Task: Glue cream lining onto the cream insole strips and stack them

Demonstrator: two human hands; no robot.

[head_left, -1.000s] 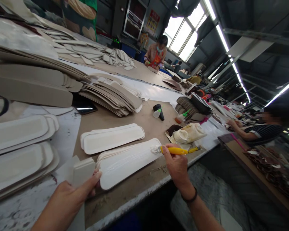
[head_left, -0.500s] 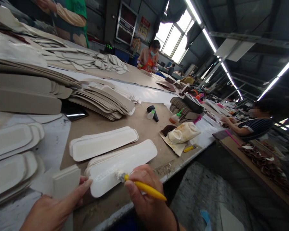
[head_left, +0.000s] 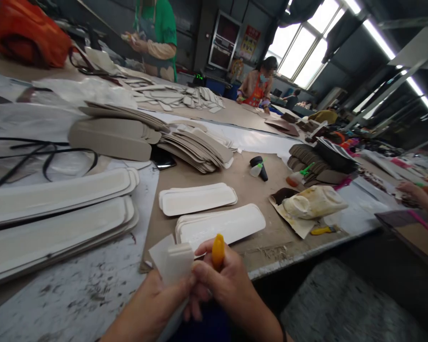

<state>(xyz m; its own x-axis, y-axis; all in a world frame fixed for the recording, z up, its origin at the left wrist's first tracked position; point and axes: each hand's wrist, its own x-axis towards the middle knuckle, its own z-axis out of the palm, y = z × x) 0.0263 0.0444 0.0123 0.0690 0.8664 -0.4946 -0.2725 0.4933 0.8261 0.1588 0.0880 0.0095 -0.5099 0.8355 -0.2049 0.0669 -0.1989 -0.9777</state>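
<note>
A small stack of thin white strips is gripped in my left hand, low in the middle of the head view. My right hand has its fingertips at the right edge of those strips and also holds a brush by its yellow handle; the bristles are hidden. Just beyond both hands lies a fanned stack of long white rounded panels, its top one shiny. Behind that rests a second, smaller stack of similar panels.
Long white panels are piled at left, with grey-beige panels behind. To the right are a glue-stained container, another yellow-handled brush and small bottles. Co-workers stand across the table, whose front edge runs diagonally.
My right hand has lifted the brush off the shiny top panel and come left to the strips in my left hand. The view has swung left.
</note>
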